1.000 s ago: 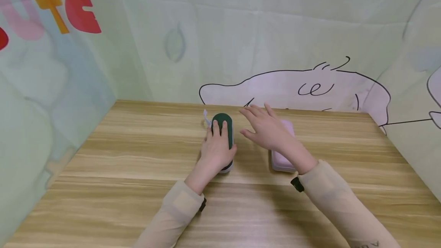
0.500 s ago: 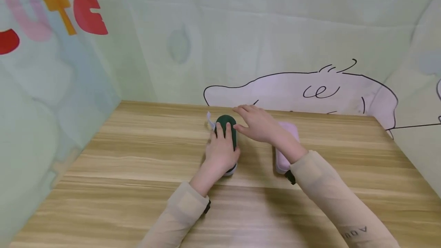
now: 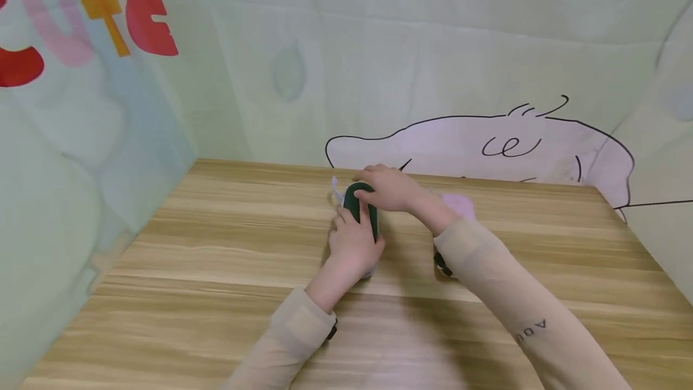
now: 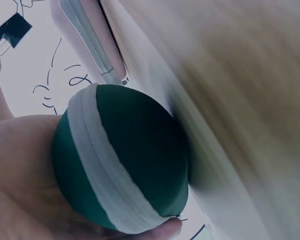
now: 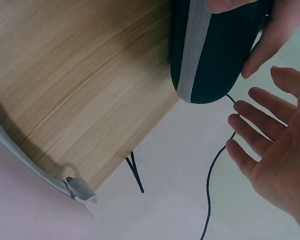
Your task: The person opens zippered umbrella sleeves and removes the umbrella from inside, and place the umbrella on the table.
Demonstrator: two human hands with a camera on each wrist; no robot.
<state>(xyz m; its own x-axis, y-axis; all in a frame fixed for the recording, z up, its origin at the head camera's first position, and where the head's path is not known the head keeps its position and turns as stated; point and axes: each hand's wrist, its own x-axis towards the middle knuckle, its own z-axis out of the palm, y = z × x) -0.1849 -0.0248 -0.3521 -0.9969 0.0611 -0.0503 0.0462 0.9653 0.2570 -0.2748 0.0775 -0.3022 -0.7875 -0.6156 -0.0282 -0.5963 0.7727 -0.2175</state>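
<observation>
Looks like the steadying step: L hand (image 3: 353,247) pins a rounded oblong dark-green case (image 5: 225,57) w/ a pale grey zip band (image 5: 195,47) round its side, prob. so the other hand can work the zip. It looks done up, AFAICT. Case lies on the light-brown wood-grain table (image 3: 216,251), lengthwise, far end toward the pale printed backdrop (image 3: 373,71). Next move, IMO, calls for R hand (image 5: 285,142) to pinch the slim pale ribbon-like tag (image 3: 337,190) by the case's far left corner, prob. the zip pull, & draw it along while L hand braces; too light a hold could let the case swivel.

Pose: L hand comes over the top from the near end, a finger stretched along it, others bent at the left side, thumb at the right, so it's gripping the case. R hand reaches across from the right, fingers spread & slightly bent, holding nothing; the right-wrist view shows a small gap betw. it & the case. Its beige sleeve (image 3: 503,281) & forearm partly hide a pink rounded case (image 3: 457,204).
</observation>
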